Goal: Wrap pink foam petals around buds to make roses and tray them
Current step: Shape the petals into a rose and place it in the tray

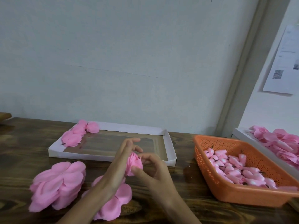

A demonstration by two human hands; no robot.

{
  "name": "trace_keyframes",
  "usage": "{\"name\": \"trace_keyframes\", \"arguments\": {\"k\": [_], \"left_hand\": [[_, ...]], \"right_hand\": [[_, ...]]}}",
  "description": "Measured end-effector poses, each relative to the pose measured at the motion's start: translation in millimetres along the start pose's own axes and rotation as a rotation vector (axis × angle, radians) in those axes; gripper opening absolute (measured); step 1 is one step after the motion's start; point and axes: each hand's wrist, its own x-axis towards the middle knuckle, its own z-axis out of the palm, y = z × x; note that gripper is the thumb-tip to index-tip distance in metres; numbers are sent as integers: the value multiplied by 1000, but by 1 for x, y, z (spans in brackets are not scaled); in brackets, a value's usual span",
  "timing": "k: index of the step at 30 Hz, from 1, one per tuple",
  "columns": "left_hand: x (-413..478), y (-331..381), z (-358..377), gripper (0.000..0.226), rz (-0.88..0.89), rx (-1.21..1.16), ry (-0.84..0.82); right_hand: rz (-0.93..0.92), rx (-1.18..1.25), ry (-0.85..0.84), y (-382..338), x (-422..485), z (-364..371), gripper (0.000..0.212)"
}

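Rose pinched by right hand fingers, left hand fingers straight against it; two petal stacks nearby.

The left hand and the right hand are both bare. The left forearm and right forearm are slim and uncovered as far as the near edge. The fingers are long and slender; the nails are too blurred to tell.
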Motion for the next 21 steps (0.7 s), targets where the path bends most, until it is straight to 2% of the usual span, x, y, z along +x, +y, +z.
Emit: {"name": "trace_keyframes", "arguments": {"k": [1,3,4,5,10,13,15,18,21], "left_hand": [[2,-2,-1,92,-35,-47,-6],[2,-6,-1,55,-86,-163,24],[2,-7,-1,42,-104,-230,32],[1,-7,0,37,-124,-293,32],[0,1,-2,70,-210,-546,-44],[-2,4,0,65,-195,-552,-70],[-3,5,1,56,-162,-494,-25],[-4,6,2,44,-109,-372,71],[-7,7,0,43,-48,-204,76]], "right_hand": [[1,3,8,1,0,0,23],[-17,-15,21,2,0,-1,22],[-29,-20,26,1,0,-2,22],[-37,-18,29,1,0,-2,21],[-40,80,92,0,3,-9,14],[39,323,175,-2,6,-13,29],[62,431,186,-2,8,-14,32],[52,440,177,1,10,-14,28],[51,463,150,0,10,-15,26]]}}
